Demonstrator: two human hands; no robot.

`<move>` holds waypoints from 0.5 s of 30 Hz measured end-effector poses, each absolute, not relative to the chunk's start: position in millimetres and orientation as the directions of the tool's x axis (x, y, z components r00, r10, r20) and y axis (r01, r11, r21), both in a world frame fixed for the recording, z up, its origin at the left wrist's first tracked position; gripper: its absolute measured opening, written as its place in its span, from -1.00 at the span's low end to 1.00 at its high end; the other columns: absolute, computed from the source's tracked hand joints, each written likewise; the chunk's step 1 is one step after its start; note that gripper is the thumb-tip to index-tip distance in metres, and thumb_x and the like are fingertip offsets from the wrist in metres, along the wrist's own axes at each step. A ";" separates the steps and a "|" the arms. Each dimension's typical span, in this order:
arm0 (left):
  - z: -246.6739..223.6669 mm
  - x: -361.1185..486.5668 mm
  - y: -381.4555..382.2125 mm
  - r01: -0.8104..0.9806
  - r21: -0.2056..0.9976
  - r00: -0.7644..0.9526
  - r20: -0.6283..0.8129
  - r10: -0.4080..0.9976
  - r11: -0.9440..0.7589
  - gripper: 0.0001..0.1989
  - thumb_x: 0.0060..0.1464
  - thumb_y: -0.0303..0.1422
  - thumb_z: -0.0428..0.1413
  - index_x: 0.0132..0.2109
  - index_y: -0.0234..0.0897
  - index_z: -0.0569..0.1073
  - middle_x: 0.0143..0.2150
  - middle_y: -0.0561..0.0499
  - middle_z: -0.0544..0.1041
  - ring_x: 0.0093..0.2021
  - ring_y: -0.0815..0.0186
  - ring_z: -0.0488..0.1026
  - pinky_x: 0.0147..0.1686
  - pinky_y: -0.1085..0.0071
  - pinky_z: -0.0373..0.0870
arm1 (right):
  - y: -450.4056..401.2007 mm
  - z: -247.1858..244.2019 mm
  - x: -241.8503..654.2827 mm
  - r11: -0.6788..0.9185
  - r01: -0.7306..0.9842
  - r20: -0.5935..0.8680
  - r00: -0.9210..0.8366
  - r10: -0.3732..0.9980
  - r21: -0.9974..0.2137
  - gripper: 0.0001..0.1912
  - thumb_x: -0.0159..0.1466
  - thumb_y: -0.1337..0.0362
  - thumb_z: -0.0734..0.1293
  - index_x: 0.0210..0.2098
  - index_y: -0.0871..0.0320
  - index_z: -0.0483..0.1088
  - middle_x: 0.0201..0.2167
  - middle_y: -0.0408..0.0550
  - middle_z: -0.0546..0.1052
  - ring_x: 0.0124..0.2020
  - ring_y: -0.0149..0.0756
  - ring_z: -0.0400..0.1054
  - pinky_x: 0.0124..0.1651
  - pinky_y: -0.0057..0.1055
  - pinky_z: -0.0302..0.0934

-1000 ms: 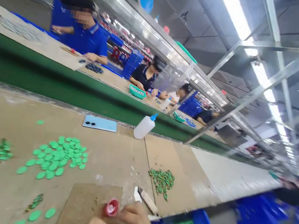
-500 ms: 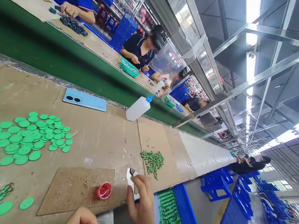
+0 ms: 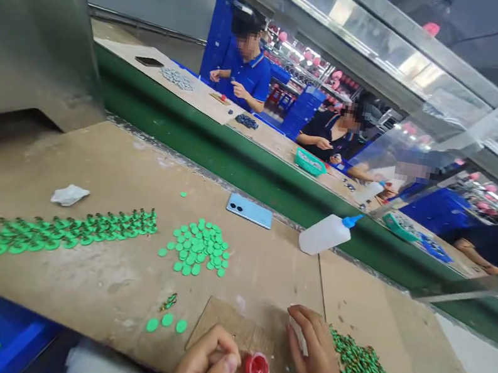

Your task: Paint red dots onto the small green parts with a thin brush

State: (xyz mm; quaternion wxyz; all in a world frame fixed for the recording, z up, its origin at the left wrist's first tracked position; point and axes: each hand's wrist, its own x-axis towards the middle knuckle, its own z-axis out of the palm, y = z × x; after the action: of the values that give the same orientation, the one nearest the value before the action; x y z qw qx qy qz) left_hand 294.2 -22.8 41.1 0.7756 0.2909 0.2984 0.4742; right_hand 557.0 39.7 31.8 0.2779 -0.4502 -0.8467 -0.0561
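Observation:
My left hand (image 3: 205, 367) is closed, thumb against curled fingers, just left of a small red cup (image 3: 256, 370); whatever it may pinch is hidden. The cup stands on a thin brown board (image 3: 236, 321). My right hand (image 3: 317, 366) reaches over the board's right side, thumb and fingers apart, with a white scrap (image 3: 302, 340) partly visible between them. To its right lies a heap of small green-and-gold ornaments (image 3: 360, 361). Green discs (image 3: 201, 245) are piled beyond the board, and a few ornaments (image 3: 169, 302) lie near three loose discs (image 3: 167, 320).
Rows of discs bearing ornaments (image 3: 74, 232) stand at left, near a crumpled white tissue (image 3: 70, 195). A phone (image 3: 249, 210) and a white bottle (image 3: 324, 235) lie along the green divider (image 3: 182, 131). A blue tray (image 3: 13, 338) sits below the table. Co-workers (image 3: 248, 78) sit opposite.
The view has swung left, bringing the rows of discs and the metal housing into sight. My right hand's fingers have spread; the dark piece by its fingertips no longer shows. My left hand stays curled.

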 end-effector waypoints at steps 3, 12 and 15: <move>49.5 295.7 -20.1 -0.616 0.695 0.306 -0.222 0.926 0.370 -0.43 0.12 0.23 0.23 -0.24 -0.18 0.27 -0.58 0.31 0.03 -0.65 0.55 -0.20 -0.65 0.54 -0.22 | 36.5 39.7 548.5 0.593 0.774 0.562 -0.395 0.727 -0.224 -0.81 0.53 0.25 0.25 0.04 0.09 0.47 -0.11 0.06 0.61 -0.07 -0.10 0.55 -0.06 -0.18 0.46; 72.3 314.7 -12.8 -0.642 0.673 0.372 -0.145 0.917 0.367 -0.59 0.27 0.02 0.22 -0.16 -0.22 0.30 -0.46 0.23 0.20 -0.59 0.56 -0.09 -0.61 0.57 -0.17 | -40.9 17.4 617.9 0.172 0.972 0.313 -0.115 0.943 -0.162 -0.36 0.43 -0.35 0.16 -0.10 0.11 0.44 -0.27 0.05 0.57 -0.26 0.01 0.51 -0.26 -0.14 0.35; 77.6 325.1 -10.9 -0.670 0.651 0.401 -0.090 0.912 0.358 -0.60 0.26 -0.02 0.24 -0.15 -0.24 0.34 -0.45 0.20 0.31 -0.61 0.58 -0.04 -0.61 0.55 -0.11 | -54.6 9.2 618.1 0.162 0.967 0.321 -0.092 0.943 -0.199 -0.44 0.51 -0.23 0.12 -0.07 0.12 0.44 -0.23 0.08 0.57 -0.20 -0.01 0.51 -0.16 -0.14 0.38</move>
State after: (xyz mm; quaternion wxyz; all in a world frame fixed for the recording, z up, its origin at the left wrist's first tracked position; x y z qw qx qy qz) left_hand 325.1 -10.9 77.6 0.7926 0.2684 0.2256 0.4988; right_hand 618.1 -54.6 9.2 0.1897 -0.6467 -0.7381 -0.0316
